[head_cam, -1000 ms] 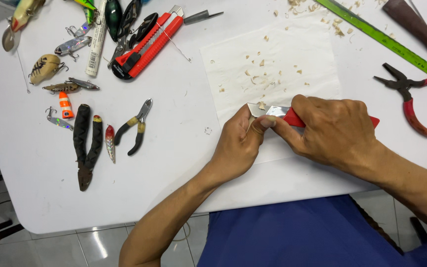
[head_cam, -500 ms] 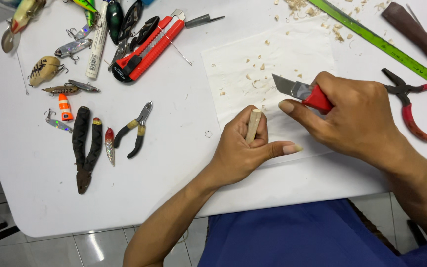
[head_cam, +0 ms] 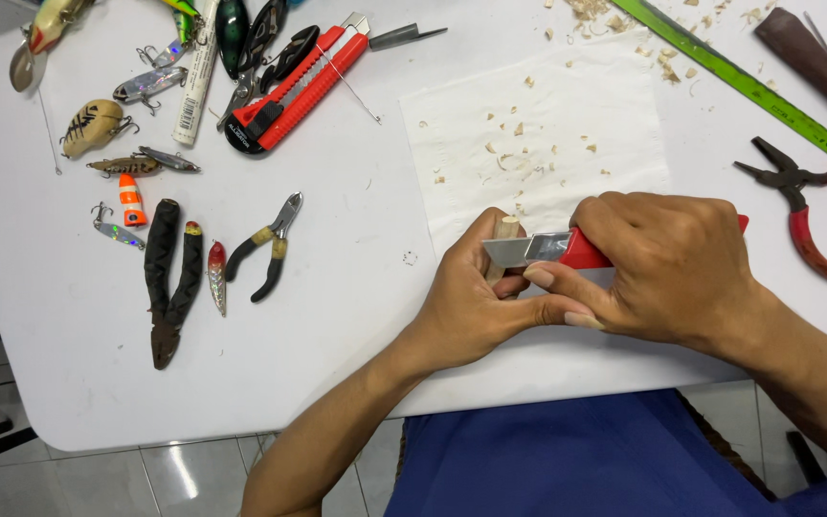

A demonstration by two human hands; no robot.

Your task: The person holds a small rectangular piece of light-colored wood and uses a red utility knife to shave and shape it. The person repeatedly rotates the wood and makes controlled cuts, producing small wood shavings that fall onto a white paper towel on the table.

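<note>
My left hand grips a short piece of pale wood, whose end sticks up between thumb and fingers. My right hand holds a red-handled utility knife. Its steel blade lies across the wood, edge toward the left. Both hands meet over the near edge of a white paper sheet dotted with wood shavings.
On the white table lie red-handled pliers at right, a green ruler, a large red cutter, small pliers, black-handled pliers and several fishing lures at left.
The right hand lifted the knife off to the right half a second ago; now it has brought the blade back down onto the wood held by the left hand.
</note>
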